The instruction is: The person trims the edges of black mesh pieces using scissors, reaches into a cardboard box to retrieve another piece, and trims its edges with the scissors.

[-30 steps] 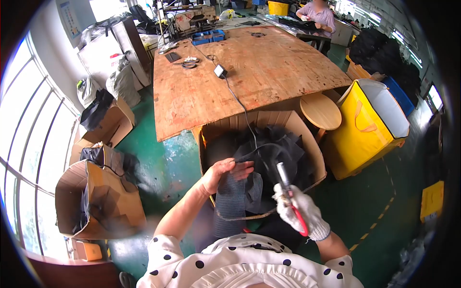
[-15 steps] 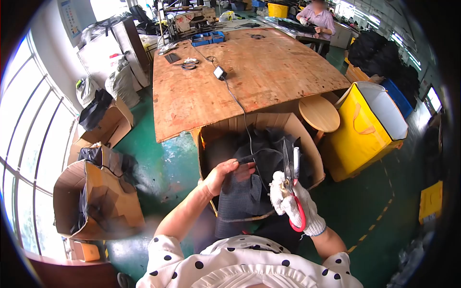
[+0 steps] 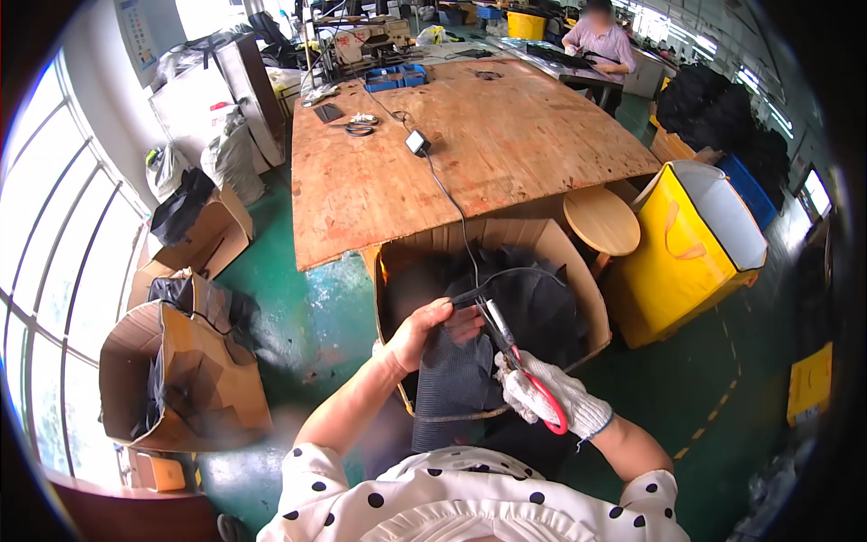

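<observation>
Black mesh fabric (image 3: 452, 375) hangs from the left hand (image 3: 411, 339), over the near side of an open cardboard box (image 3: 589, 316) just below the near edge of the desk (image 3: 515, 117). Left hand bare, thumb and fingers clamped on the fabric's upper edge. Right hand (image 3: 549, 390) in a white knit glove, fingers closed around red-handled scissors (image 3: 553, 414) and a silver-tipped rod (image 3: 498, 322); both point far-left, tips near the left fingers and the fabric edge. Can't tell if the blades touch it. More dark material (image 3: 533, 303) fills the box. Dark cable (image 3: 447, 191) runs from a white adapter (image 3: 417, 142) on the desk, over its near edge, down to the box. Blue tray (image 3: 396, 78) at far left of desk. Round wooden stool (image 3: 601, 220) right of the box, yellow bag (image 3: 668, 271) further right. Another person (image 3: 601, 45) works at far right, well apart.
</observation>
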`<state>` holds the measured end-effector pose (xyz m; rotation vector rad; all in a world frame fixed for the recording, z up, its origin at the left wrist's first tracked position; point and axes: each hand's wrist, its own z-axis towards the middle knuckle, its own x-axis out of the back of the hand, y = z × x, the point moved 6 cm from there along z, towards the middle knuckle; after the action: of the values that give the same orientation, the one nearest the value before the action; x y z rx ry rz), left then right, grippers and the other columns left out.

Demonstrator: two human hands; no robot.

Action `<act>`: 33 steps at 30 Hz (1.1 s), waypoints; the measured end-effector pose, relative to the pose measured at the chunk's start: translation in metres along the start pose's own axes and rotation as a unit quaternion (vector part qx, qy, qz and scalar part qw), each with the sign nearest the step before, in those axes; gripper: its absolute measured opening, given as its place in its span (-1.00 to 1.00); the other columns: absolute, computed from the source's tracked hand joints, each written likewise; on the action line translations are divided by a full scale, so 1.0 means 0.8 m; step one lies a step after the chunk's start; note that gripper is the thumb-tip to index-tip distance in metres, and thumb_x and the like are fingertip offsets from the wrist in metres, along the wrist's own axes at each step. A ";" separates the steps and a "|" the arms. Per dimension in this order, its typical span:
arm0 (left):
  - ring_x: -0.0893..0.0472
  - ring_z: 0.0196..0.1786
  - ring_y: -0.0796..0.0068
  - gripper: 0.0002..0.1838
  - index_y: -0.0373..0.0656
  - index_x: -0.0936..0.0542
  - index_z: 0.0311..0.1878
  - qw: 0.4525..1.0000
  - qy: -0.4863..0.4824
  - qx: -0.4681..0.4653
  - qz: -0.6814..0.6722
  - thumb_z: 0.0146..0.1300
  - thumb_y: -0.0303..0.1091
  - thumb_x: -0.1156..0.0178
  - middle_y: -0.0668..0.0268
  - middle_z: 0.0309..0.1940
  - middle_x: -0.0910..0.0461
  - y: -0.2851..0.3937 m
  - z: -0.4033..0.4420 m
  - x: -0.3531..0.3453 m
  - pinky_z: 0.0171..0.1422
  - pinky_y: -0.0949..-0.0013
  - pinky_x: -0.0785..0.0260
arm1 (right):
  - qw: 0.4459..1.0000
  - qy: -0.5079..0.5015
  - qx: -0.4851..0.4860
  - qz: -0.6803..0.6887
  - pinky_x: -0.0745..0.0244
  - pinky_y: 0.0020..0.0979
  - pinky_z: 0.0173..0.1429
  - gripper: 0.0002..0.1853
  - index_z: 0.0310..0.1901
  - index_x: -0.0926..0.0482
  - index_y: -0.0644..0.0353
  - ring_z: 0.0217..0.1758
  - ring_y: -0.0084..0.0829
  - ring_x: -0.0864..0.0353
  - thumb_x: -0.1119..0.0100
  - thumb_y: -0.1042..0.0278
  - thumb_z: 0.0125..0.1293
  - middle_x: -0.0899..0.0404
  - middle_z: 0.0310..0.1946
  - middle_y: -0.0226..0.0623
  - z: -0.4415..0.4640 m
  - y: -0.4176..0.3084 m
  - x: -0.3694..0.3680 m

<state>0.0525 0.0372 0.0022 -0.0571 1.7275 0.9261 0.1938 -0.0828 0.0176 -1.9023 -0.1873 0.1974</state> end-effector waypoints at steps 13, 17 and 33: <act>-0.52 0.09 0.25 -0.60 -0.33 -0.44 0.04 0.996 0.008 0.008 0.087 0.25 -0.23 -0.16 0.10 0.02 -0.52 -0.010 0.003 -0.005 0.29 0.20 -0.31 | 0.964 -0.062 -0.122 0.227 -0.27 -0.56 -0.67 -0.80 -0.12 -0.33 0.03 -0.68 -0.58 -0.33 0.00 0.15 0.35 -0.36 -0.56 -0.45 0.006 0.001 -0.018; -0.54 0.05 0.29 -0.56 -0.33 -0.45 0.06 0.992 -0.010 0.015 0.127 0.24 -0.20 -0.16 0.12 -0.02 -0.55 -0.014 0.006 -0.004 0.25 0.25 -0.33 | 0.989 -0.031 -0.074 0.124 -0.25 -0.54 -0.68 -0.77 -0.14 -0.32 0.08 -0.70 -0.56 -0.32 0.05 0.10 0.39 -0.34 -0.58 -0.43 0.010 -0.010 -0.016; -0.48 0.15 0.32 -0.68 -0.27 -0.41 0.10 0.991 0.008 -0.024 0.130 0.37 -0.30 0.02 0.21 0.17 -0.44 0.003 0.029 -0.014 0.22 0.32 -0.33 | 0.918 -0.007 0.003 0.395 -0.23 -0.51 -0.78 -0.70 -0.23 -0.37 0.11 -0.83 -0.56 -0.30 0.00 0.02 0.34 -0.34 -0.72 -0.45 0.047 -0.008 0.026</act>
<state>0.0742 0.0482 0.0111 0.1316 1.7552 1.1600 0.2048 -0.0413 0.0101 -1.8780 0.5904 0.7513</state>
